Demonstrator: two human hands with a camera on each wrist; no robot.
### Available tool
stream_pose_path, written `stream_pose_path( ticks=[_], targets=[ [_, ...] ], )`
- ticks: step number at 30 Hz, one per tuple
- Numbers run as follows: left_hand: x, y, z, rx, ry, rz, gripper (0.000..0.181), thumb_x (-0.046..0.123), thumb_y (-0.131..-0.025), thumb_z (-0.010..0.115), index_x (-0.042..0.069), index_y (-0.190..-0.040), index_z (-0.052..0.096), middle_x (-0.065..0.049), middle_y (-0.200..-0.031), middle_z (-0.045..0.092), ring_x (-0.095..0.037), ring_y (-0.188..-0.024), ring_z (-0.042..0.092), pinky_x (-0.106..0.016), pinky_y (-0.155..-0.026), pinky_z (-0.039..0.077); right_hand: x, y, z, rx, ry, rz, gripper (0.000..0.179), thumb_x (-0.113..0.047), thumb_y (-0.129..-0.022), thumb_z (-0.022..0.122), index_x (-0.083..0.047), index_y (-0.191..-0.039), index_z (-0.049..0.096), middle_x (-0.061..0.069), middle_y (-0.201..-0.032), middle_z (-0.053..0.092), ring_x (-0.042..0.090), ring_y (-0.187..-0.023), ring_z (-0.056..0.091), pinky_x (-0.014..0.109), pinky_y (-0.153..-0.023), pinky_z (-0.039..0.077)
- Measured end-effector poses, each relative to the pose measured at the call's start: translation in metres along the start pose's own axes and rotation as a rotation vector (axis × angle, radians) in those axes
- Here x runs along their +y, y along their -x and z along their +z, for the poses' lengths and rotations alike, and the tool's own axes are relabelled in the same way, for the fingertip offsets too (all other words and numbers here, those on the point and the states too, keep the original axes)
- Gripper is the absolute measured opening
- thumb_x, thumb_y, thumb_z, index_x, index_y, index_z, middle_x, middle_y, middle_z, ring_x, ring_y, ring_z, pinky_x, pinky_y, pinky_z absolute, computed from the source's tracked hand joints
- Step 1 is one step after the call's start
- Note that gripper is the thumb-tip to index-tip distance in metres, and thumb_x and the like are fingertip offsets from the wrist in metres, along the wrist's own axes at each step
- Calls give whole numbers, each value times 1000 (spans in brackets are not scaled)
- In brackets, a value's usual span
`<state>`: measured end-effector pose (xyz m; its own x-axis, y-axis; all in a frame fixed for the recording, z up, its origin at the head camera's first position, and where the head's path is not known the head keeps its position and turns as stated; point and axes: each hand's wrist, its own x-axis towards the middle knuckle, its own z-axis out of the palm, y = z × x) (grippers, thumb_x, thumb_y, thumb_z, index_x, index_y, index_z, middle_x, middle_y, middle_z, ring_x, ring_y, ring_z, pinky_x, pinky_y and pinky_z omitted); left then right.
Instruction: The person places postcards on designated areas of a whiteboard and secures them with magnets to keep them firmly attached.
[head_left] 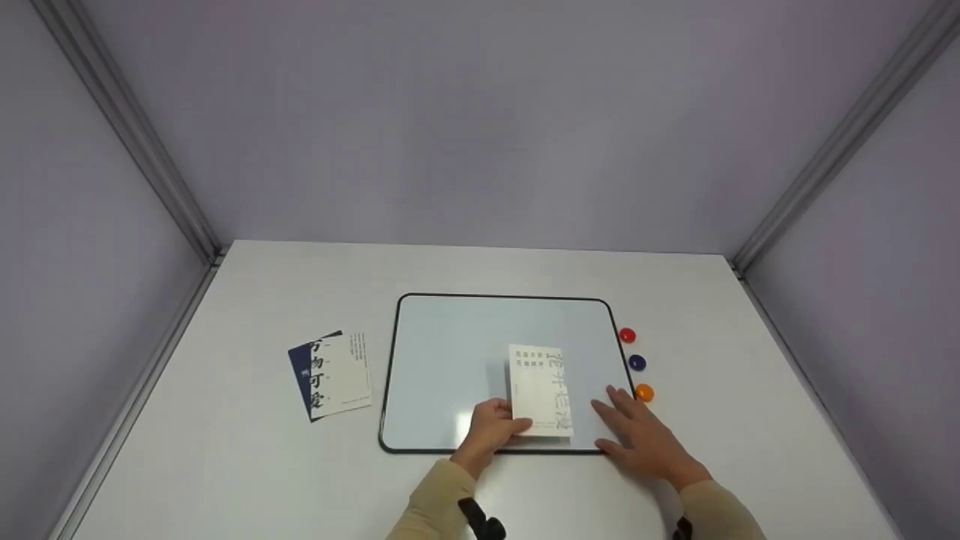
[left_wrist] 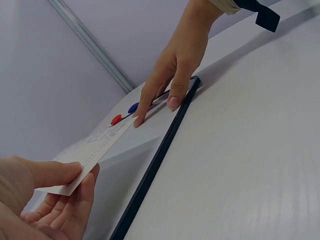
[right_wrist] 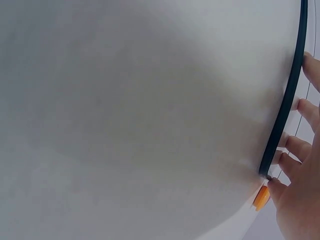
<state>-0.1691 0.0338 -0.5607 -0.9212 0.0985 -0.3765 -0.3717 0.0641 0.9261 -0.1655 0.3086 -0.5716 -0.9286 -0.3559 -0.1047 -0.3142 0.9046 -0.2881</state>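
My left hand (head_left: 491,431) pinches a white card (head_left: 538,390) with dark printed characters by its lower left corner, thumb on top and fingers beneath. The card is raised above a whiteboard (head_left: 450,352) with a black frame, over its lower right part. In the left wrist view the card (left_wrist: 95,150) tilts, and the board's dark edge (left_wrist: 155,165) runs past it. My right hand (head_left: 645,439) is spread at the board's lower right corner, fingertips at its surface, holding nothing. Beside those fingers lies an orange round magnet-like disc (head_left: 644,392).
Along the board's right edge are a red disc (head_left: 628,335) and a dark blue disc (head_left: 637,363). Left of the board, a white card (head_left: 345,375) with black characters overlaps a navy card (head_left: 301,364). Walls enclose the white table (head_left: 225,457) at the back and sides.
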Motion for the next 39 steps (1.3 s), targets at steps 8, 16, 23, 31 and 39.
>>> stream_pose_path(
  ticks=[8, 16, 23, 31, 39],
  targets=[
    [0, -2, 12, 2, -3, -6, 31, 5, -81, 72, -5, -107, 59, -17, -102, 72, -13, -82, 68, -26, -72, 58, 2, -1, 0, 1, 19, -11, 62, -45, -92, 60, -25, -147, 40, 9, -160, 29, 34, -148, 28, 56, -116, 33],
    [-4, -4, 22, -6, 19, 14, 33, 2, -81, 70, -7, -110, 58, -19, -102, 72, -16, -84, 70, -29, -73, 60, 2, -1, -1, 16, 31, -20, 63, -47, -91, 60, -24, -146, 41, 10, -159, 31, 34, -148, 29, 56, -115, 34],
    [-5, -5, 25, 0, 32, 8, 31, 1, -81, 70, -6, -109, 59, -19, -101, 72, -17, -84, 71, -30, -73, 61, 1, -2, 0, -9, 10, 6, 64, -48, -90, 61, -27, -147, 40, 8, -160, 29, 33, -149, 27, 56, -116, 33],
    [-4, -6, 28, 90, -78, 37, 30, 4, -77, 74, -4, -102, 60, -14, -92, 72, -13, -74, 68, -25, -64, 59, 1, -2, 0, -11, 1, 28, 65, -50, -89, 61, -30, -147, 39, 5, -161, 27, 31, -150, 25, 55, -116, 33],
    [-3, -5, 31, 203, -280, 114, 27, 9, -72, 79, 0, -93, 63, -7, -80, 70, -10, -67, 62, -20, -57, 50, 0, -2, 1, -8, 3, 20, 64, -50, -89, 61, -29, -146, 40, 6, -161, 27, 31, -150, 26, 56, -116, 33]
  ],
)
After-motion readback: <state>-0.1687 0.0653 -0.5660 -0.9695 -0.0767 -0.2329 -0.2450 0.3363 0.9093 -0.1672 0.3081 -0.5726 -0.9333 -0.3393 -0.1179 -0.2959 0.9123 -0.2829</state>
